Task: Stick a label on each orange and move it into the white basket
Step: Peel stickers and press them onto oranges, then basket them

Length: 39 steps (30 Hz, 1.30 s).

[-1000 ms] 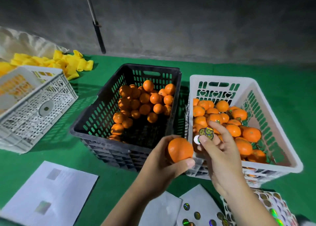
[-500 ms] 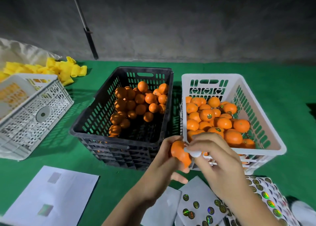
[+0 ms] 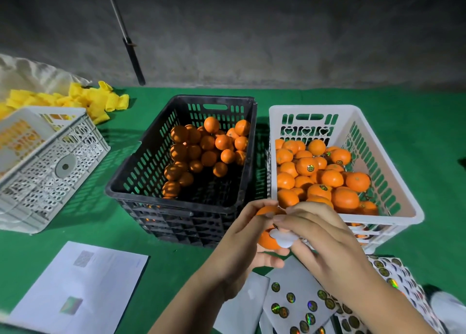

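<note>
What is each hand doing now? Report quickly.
Left hand: holds an orange.
Right hand: fingers curled at the orange, pinching a white paper bit.

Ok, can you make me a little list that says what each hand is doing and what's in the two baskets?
left hand: holds one orange in front of the baskets
right hand: fingers on that orange, with a white round bit by them
black basket: oranges piled at the back, no labels visible
white basket: oranges, several with round labels
sticker sheets: on the green cloth below the hands
</note>
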Each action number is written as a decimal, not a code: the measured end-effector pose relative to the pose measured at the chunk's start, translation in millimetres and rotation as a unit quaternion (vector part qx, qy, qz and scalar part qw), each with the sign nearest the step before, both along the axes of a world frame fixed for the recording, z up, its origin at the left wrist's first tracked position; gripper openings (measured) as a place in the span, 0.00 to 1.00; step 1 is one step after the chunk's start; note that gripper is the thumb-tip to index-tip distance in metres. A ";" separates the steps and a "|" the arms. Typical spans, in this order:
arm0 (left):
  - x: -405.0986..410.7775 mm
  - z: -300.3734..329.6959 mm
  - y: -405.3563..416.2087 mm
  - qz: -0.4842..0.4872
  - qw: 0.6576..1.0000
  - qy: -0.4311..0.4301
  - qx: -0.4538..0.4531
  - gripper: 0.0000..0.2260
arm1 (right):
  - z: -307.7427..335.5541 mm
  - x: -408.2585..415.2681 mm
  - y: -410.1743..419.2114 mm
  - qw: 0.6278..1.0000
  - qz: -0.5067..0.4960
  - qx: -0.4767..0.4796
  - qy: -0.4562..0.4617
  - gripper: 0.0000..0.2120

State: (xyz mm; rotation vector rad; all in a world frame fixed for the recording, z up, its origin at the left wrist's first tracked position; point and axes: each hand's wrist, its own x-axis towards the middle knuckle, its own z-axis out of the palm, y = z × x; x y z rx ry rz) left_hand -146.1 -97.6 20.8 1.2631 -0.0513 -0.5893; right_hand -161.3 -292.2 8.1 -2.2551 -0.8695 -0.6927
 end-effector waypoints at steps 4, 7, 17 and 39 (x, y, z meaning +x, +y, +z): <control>2.0 1.9 -0.3 0.008 1.000 0.009 -0.011 0.14 | 8.7 1.1 -0.5 1.000 -0.002 -0.029 -0.009 0.22; 4.4 0.4 -1.5 0.014 1.000 -0.002 -0.001 0.13 | 11.6 1.4 0.9 0.999 -0.004 -0.034 -0.027 0.20; 5.2 -10.8 -2.5 0.026 0.998 0.050 0.012 0.17 | -16.7 0.1 5.6 0.993 -0.041 -0.048 -0.099 0.16; 20.6 -10.4 11.9 0.110 0.991 -0.075 -0.023 0.17 | 9.1 3.1 11.2 0.927 -0.057 0.302 0.214 0.23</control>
